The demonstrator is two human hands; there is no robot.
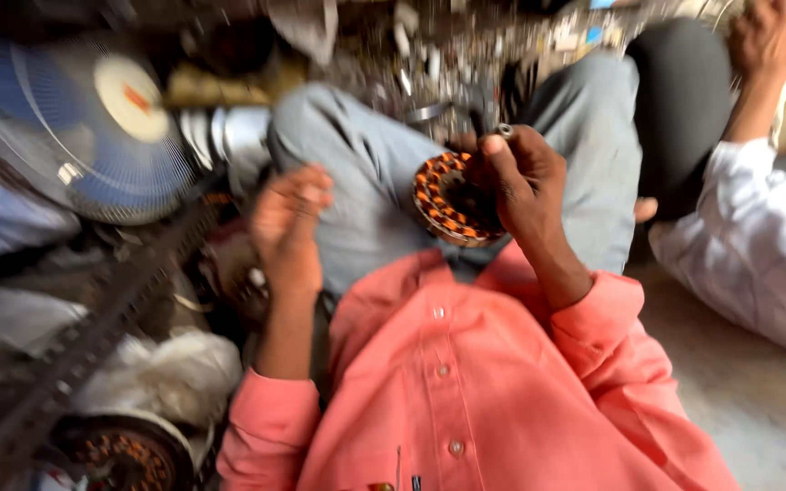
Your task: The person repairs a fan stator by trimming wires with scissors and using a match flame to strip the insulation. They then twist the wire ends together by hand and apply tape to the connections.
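Observation:
My right hand (525, 186) grips a round motor stator (452, 200) wound with orange copper coils, held over my lap against my grey trousers (366, 182). A small metal ring (505, 130) sits at my right fingertips. My left hand (288, 227) hovers to the left of the stator, blurred, fingers loosely curled, holding nothing that I can make out. I wear a salmon shirt (466, 382).
A blue table fan (84, 127) stands at the upper left. Another stator with copper coils (125, 450) lies at the lower left among rags and clutter. A person in a white shirt (757, 236) sits at the right. Small parts litter the floor ahead.

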